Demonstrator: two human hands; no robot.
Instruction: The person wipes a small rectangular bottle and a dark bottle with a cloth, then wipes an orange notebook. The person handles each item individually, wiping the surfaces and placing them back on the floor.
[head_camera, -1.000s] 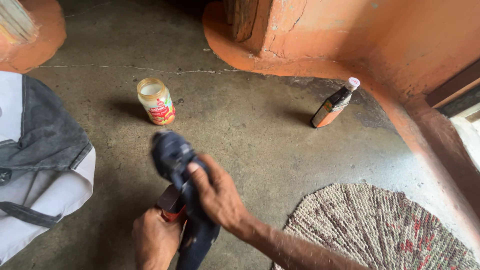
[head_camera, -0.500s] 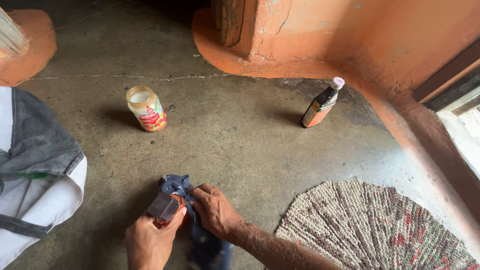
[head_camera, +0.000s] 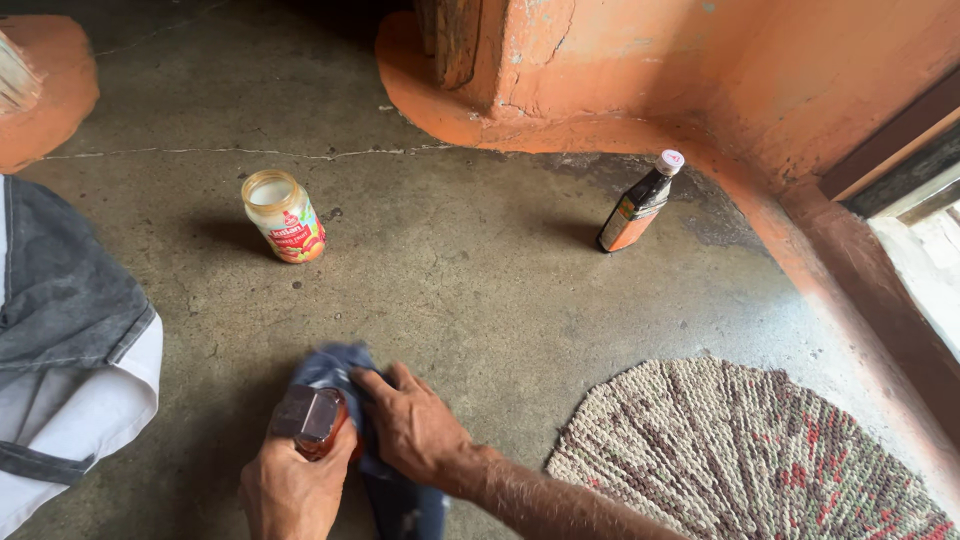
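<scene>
Your left hand (head_camera: 290, 490) is clamped around a small jar (head_camera: 308, 420) with a dark lid, low on the concrete floor (head_camera: 480, 270), while your right hand (head_camera: 410, 425) presses a blue cloth (head_camera: 330, 365) against it. Farther off stand a lidless jar (head_camera: 283, 215) with a red label and, well apart near the orange wall (head_camera: 700, 70), a dark bottle (head_camera: 637, 202) with a white cap and orange label.

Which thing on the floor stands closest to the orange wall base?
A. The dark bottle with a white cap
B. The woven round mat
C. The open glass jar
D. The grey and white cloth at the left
A. The dark bottle with a white cap stands right beside the orange wall base, while the open glass jar stands farther out on the concrete floor.
</scene>
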